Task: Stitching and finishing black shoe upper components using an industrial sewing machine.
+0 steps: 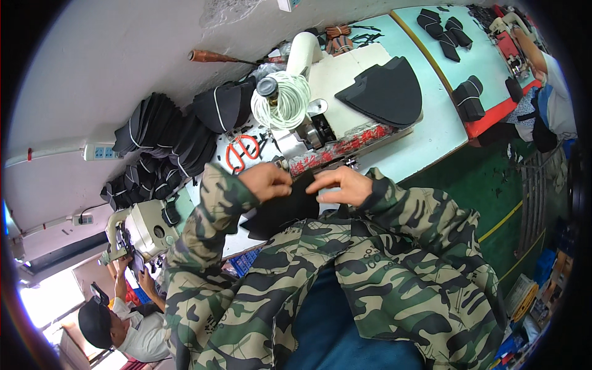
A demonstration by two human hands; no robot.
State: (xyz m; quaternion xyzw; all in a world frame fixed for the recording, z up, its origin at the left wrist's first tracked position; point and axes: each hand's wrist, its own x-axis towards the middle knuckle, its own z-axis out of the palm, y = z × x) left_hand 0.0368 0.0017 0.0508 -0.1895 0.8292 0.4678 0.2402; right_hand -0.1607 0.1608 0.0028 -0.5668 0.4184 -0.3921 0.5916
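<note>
A black, flat fabric-like piece (280, 213) hangs between my hands, just in front of the sewing machine (351, 148). My left hand (268, 183) is closed, its fingertips pinched at the upper left edge of the piece. My right hand (342, 186) has its thumb and fingers bent around the upper right edge of the same piece. A stack of dark, curved cut pieces (385, 92) lies on the machine's pale top. Beside the needle end sit orange-handled scissors (242, 153). The lower part of the black piece rests against my camouflage clothing.
Bundles of black pieces (148, 126) are piled at the left by the wall. A coil of white cord (280, 102) stands on the machine, with a wooden-handled tool (213, 56) behind it. Co-workers sit at machines to the left (132, 231) and far right (509, 46).
</note>
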